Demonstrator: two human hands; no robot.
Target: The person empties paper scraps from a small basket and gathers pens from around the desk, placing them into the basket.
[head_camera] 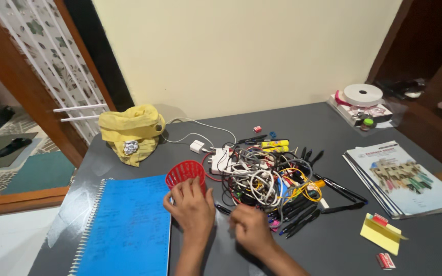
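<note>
The left hand (193, 207) rested near the front edge of the dark grey desk (328, 245), its fingers curled around the lower side of a red mesh cup (185, 174) that stood open end up just beside the right edge of a blue spiral notebook (124, 227). The notebook lay at the front left corner of the desk, its wire binding along its left side. The right hand (251, 230) lay just right of the left one, knuckles up and fingers bent under in a loose fist at the near edge of a tangle of cables and pens (267, 179); whether it pinched anything could not be told. That tangle filled the middle of the desk, with white, black and yellow cords heaped over black pens that fanned toward the front, and a white charger plug (197, 146) sat just behind it. A crumpled yellow cloth bag (131, 133) sat toward the back left corner. Along the right edge lay a stack of booklets (402, 179), with a yellow sticky-note pad (380, 233) in front of it. At the back right corner a white roll of tape (362, 94) rested on a small box.
</note>
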